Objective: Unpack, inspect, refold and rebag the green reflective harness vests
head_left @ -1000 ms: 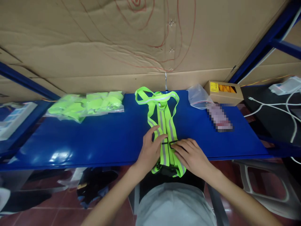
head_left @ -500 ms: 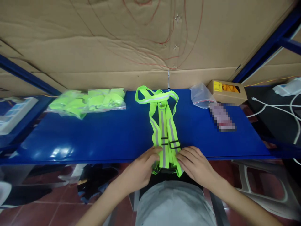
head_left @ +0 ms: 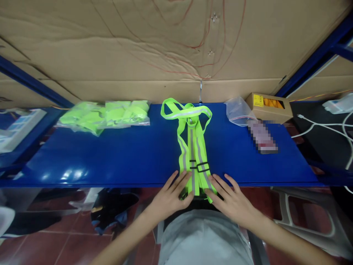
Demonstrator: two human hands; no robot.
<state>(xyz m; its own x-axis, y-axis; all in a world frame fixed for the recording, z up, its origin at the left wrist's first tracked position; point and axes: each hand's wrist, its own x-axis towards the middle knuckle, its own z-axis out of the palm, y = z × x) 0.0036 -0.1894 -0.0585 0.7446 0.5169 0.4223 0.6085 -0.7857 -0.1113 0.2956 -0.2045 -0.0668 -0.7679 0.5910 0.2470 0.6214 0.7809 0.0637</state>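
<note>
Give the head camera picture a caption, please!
Fingers touch green straps with black buckles at the edge of a blue table.

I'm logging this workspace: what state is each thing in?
Neon straps: laid out, upper end looped
Left hand: open, touching straps
Right hand: open, touching straps
Bagged straps: folded, in clear plastic
Cardboard box: windowed, orange contents showing
Clear bag: limp, beside box
White cable: one end unplugged
Pixelated item: flat, details obscured
</note>
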